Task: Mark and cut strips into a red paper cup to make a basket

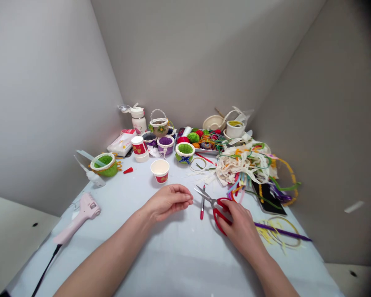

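Note:
My right hand point(239, 225) grips a pair of red-handled scissors point(217, 204), fingers in the loops. The blades are parted and point up and left. A pen with a red end point(202, 206) lies just beneath the blade tips, on the table. My left hand point(173, 200) is held left of the scissors, its fingers curled and pressed together; whatever may be between them is too small or hidden to make out. Just beyond it stands a white paper cup point(160, 170) with a red band.
At left lie a pink glue gun point(80, 216) with a black cord and a green woven basket point(105, 165). At the back, a tray point(205, 152) holds yarn balls. A heap of lace ribbon point(244, 165) and a phone point(268, 200) lie right, near a purple stick point(284, 232).

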{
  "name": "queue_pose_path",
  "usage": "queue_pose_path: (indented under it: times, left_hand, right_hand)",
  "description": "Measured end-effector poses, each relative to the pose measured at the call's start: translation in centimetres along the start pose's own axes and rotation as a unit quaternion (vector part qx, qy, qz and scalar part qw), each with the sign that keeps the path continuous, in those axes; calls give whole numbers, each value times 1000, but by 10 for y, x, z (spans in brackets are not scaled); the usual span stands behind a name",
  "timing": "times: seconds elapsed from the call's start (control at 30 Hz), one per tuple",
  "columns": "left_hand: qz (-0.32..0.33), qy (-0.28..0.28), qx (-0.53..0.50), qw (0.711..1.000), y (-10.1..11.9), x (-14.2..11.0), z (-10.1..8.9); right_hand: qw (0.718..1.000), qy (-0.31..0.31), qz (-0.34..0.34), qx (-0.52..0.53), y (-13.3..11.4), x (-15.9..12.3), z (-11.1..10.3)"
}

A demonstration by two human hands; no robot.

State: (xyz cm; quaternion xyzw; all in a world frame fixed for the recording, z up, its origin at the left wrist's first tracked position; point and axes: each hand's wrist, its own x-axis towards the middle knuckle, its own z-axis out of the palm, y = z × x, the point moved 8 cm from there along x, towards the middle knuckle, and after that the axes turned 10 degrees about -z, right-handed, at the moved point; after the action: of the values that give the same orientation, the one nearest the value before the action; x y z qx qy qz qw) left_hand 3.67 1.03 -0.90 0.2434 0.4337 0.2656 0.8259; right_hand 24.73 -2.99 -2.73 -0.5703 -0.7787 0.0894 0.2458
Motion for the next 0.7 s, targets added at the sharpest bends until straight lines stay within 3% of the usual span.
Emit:
queue_pose_path:
  times: [0.37, 0.7]
  left_hand:
    - [43, 9, 15, 999, -11, -3, 2]
    - [65, 18, 14, 998, -36, -20, -4]
  right_hand:
    - [1000, 7, -9, 3, -3, 0, -1]
    - [999, 25, -20, 16, -3, -1, 0]
